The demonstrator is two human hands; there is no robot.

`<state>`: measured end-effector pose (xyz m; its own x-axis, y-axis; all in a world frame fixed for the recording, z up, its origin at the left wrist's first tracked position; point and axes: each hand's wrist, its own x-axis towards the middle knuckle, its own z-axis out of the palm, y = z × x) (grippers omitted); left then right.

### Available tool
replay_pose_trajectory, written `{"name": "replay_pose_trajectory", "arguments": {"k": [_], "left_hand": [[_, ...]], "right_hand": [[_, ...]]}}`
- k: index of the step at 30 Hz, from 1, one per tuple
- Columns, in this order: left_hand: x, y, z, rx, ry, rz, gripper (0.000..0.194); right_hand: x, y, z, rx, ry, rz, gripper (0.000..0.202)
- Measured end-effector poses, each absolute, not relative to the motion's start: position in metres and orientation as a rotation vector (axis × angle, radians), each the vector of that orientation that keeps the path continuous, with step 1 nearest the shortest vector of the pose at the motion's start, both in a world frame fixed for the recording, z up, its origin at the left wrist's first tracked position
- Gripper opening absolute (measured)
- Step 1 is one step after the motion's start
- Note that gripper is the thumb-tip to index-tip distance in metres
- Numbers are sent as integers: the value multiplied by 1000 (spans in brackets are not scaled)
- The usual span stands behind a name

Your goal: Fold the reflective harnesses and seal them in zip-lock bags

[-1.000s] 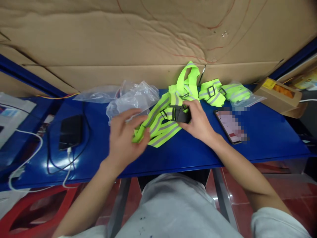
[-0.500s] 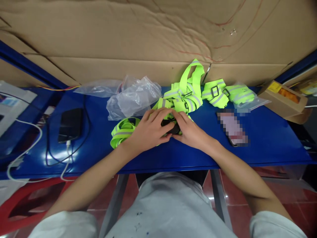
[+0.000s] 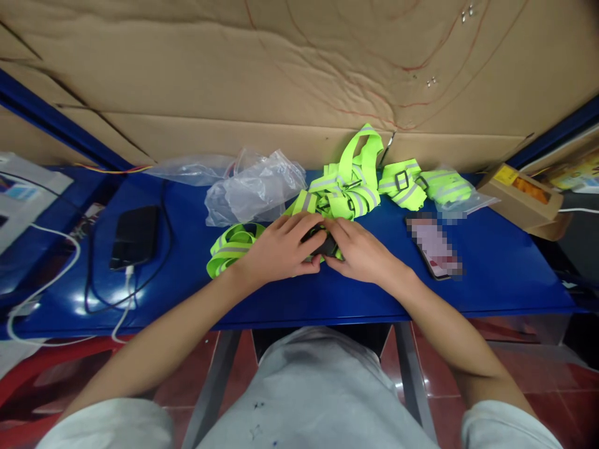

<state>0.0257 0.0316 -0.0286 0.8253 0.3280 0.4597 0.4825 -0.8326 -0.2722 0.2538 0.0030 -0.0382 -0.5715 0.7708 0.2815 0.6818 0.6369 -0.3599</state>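
A black plastic buckle (image 3: 326, 246) is held between my two hands over the blue table, partly hidden by the fingers. My left hand (image 3: 285, 246) is closed on its left side, thumb and index finger curled around it. On the other side my right hand (image 3: 358, 249) grips it with bent fingers, and the two hands' fingertips meet above it. Neon-yellow reflective straps (image 3: 362, 181) with grey stripes lie in a heap just beyond the hands. Beside my left wrist rests a looped coil of the same strap (image 3: 231, 248).
Clear plastic bags (image 3: 257, 190) lie at the back. Further right are a folded strap bundle (image 3: 402, 184), a bagged one (image 3: 449, 185), a phone (image 3: 433, 244) and a cardboard box (image 3: 519, 199). On the left, a black device (image 3: 135, 236) has a white cable plugged in.
The view has shifted slightly. Both hands stay at the buckle, with only small finger movement.
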Motion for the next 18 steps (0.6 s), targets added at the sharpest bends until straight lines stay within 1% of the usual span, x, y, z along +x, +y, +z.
{"name": "replay_pose_trajectory", "arguments": {"k": [2,6,8,10,14,16,18], "left_hand": [[28,32,-31,-2616,-601,-582,29],[33,30,-37,-2622,-654,-516,21],[33,30,-39,-2625,-676,-512,21],[28,31,-40,-2658,-662,-486,27],[10,33,-37,-2809,-769,-453,49],[1,34,-31,-2875,-937,-575,53],[-8,38,-20,-2908,-1114,-777,49]], "right_hand": [[254,3,-38,-1144,-2450,284,57],[252,2,-40,-1179,-2488,290,53],[254,1,-41,-1188,-2486,296,55],[258,2,-40,-1192,-2471,309,59],[272,5,-36,-1223,-2434,331,62],[278,7,-32,-1243,-2392,315,59],[286,8,-26,-1255,-2303,272,55]]}}
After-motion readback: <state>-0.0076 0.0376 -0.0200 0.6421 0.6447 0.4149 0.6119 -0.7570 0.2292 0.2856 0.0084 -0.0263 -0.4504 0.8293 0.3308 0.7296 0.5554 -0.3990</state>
